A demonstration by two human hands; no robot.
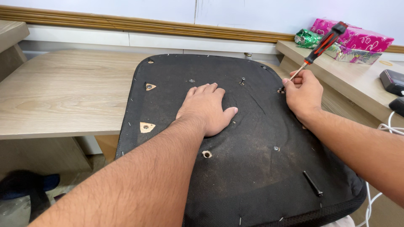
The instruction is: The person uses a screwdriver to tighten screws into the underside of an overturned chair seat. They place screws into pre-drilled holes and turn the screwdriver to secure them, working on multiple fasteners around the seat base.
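A black fabric-covered chair seat (252, 168) lies upside down across the wooden desk and toward me. My left hand (207, 108) presses flat on its middle, fingers together, holding nothing. My right hand (304, 93) grips a screwdriver (323, 43) with a red and black handle; its shaft slants down to a hole at the seat's right edge. A screw (243, 80) stands upright in the seat near the far edge. A loose black bolt (313, 183) lies on the fabric at the lower right. Several screw holes show in the fabric, one (206, 154) just below my left wrist.
The light wooden desk (63, 92) extends left of the seat. A raised shelf (357, 80) on the right carries pink and green gift-wrapped boxes (353, 41) and dark devices (392, 80). White cables (389, 126) hang at the right. A dark shoe (25, 185) lies on the floor, lower left.
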